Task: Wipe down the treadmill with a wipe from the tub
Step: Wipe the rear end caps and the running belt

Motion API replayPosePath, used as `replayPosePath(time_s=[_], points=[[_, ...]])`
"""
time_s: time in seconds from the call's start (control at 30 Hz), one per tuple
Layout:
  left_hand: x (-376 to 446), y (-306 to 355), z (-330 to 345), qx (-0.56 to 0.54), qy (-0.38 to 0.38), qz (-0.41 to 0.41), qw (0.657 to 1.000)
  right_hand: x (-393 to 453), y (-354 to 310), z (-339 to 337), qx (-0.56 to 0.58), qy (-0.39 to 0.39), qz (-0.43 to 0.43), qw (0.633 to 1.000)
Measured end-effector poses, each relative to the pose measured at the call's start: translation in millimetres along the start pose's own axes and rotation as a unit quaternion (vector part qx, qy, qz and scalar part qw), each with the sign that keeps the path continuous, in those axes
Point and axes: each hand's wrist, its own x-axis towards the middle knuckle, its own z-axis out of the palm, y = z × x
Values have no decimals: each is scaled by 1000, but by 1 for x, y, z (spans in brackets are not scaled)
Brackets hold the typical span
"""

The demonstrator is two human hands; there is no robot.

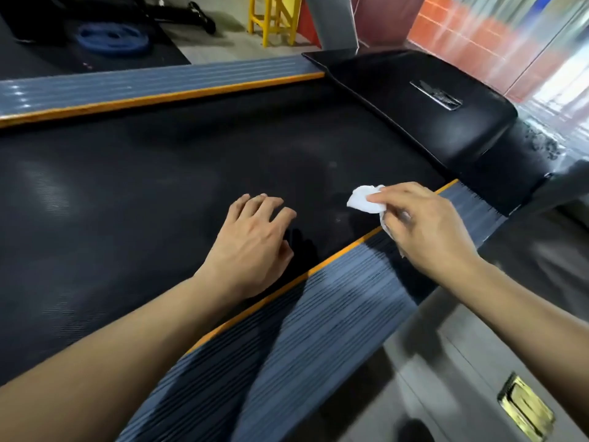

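Observation:
The treadmill's black belt [153, 193] fills the middle of the view, with ribbed grey side rails edged in orange on the near side [318, 314] and the far side [134, 84]. My right hand [427, 228] pinches a crumpled white wipe [363, 199] and holds it on the belt, right by the near rail's orange edge. My left hand [251, 244] rests on the belt with its fingers spread and holds nothing. The black motor cover [430, 106] lies at the belt's right end. The tub is out of view.
A blue weight plate [111, 38] lies on a black mat at the back left. A yellow stool [274, 17] stands behind the treadmill. At the lower right is a grey floor with a brass fitting [526, 406].

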Motion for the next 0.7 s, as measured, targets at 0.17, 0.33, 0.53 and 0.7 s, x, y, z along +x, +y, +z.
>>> replayPosePath(time_s=[0.17,0.33,0.53,0.7], points=[[59,27,47,10,-7,-28,1000,36,81,16,36,-19,-5,999],[135,36,71,22,-1,-91,996,91,143,35,118,-28,7,993],[189,3,80,23,-12,-128,991,166,165,64,119,-11,14,993],[251,-55,96,58,-29,-103,993,228,163,103,54,5,25,998]])
